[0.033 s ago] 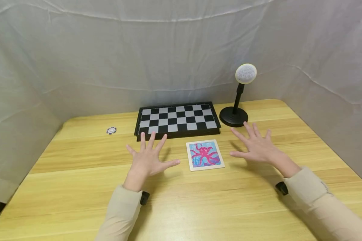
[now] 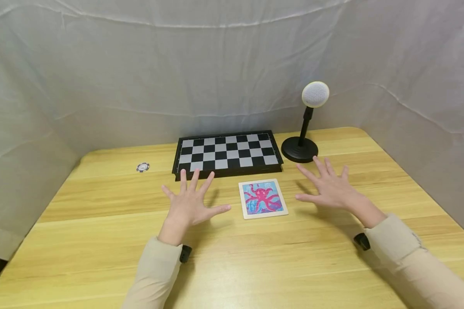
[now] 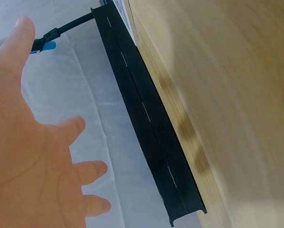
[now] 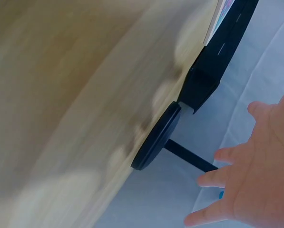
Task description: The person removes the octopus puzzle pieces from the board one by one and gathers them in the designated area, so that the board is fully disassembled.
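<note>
My left hand (image 2: pixel 188 207) hovers over the table with its fingers spread wide and nothing in them. Its fingertips overlap the front edge of a folded black-and-white chessboard (image 2: pixel 227 152) in the head view. On the other side, my right hand (image 2: pixel 332 189) is likewise spread and holds nothing. It is in front of the black round base (image 2: pixel 299 149) of a stand. Between the two hands lies a square, pale-framed picture tile (image 2: pixel 264 199) showing a pink octopus on blue. Both wrist views show the palms (image 3: pixel 27 156) (image 4: pixel 263 175) facing the camera, bare.
The stand carries a round white mesh head (image 2: pixel 315 94) on a black stem at the back right. A poker chip (image 2: pixel 142 167) lies flat left of the chessboard. Grey-white cloth (image 2: pixel 224 64) encloses the wooden table (image 2: pixel 255 266) at the back and both sides.
</note>
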A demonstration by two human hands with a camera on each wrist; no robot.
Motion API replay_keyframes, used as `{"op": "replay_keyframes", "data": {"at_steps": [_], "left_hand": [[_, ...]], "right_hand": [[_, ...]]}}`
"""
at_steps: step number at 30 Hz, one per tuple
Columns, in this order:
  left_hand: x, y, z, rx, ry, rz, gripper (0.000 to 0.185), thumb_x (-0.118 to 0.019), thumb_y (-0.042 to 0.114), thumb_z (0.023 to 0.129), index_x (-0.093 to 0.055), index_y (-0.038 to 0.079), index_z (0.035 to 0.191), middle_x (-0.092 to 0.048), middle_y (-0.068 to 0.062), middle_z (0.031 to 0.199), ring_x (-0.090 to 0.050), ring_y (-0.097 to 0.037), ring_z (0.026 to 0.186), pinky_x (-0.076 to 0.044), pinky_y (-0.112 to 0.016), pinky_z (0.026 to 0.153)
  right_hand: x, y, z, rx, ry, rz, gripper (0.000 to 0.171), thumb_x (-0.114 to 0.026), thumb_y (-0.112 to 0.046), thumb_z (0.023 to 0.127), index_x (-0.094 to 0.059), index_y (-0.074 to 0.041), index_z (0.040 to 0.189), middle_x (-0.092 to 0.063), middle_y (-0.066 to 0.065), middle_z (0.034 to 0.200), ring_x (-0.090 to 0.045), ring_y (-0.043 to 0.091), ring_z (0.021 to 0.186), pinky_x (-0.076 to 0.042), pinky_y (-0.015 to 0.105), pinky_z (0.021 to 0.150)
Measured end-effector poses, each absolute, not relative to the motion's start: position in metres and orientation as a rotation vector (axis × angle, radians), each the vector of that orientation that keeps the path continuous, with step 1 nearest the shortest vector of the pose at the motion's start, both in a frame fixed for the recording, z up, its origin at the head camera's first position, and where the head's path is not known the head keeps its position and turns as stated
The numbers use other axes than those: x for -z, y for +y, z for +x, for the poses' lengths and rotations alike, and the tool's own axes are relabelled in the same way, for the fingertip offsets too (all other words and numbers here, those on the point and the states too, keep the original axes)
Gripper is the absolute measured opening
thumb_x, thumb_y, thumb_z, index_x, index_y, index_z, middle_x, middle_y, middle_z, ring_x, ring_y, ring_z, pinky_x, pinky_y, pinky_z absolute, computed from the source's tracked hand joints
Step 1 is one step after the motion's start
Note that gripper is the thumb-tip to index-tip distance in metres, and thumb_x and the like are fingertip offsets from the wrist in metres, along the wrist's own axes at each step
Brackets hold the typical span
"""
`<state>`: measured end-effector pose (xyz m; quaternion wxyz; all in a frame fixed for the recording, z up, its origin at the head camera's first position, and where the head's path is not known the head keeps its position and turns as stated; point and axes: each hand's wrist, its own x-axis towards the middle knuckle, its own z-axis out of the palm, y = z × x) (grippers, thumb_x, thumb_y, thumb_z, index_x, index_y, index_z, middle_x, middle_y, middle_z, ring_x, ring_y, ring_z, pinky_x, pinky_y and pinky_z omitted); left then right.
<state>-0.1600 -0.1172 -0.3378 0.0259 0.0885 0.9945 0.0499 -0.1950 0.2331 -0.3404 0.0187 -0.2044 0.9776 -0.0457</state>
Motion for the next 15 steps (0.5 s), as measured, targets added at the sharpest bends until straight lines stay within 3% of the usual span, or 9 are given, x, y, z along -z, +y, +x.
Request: {"op": "replay_keyframes", "data": {"at_steps": [15], "left_hand": [[0.3349, -0.1137, -0.1606, -0.209, 3.084, 0.304, 0.096, -0.035, 0.083, 0.065, -0.013, 0.031, 0.143, -0.002, -0.008, 0.149, 0.009, -0.04, 0.13, 0.006, -0.074, 0.081]], "right_hand": [[0.3404, 0.2392, -0.1937, 0.153, 3.037, -0.626, 0.083, -0.043, -0.065, 0.081, -0.012, -0.022, 0.144, 0.0, 0.028, 0.143, -0.002, 0.053, 0.124, 0.004, 0.075, 0.08]]}}
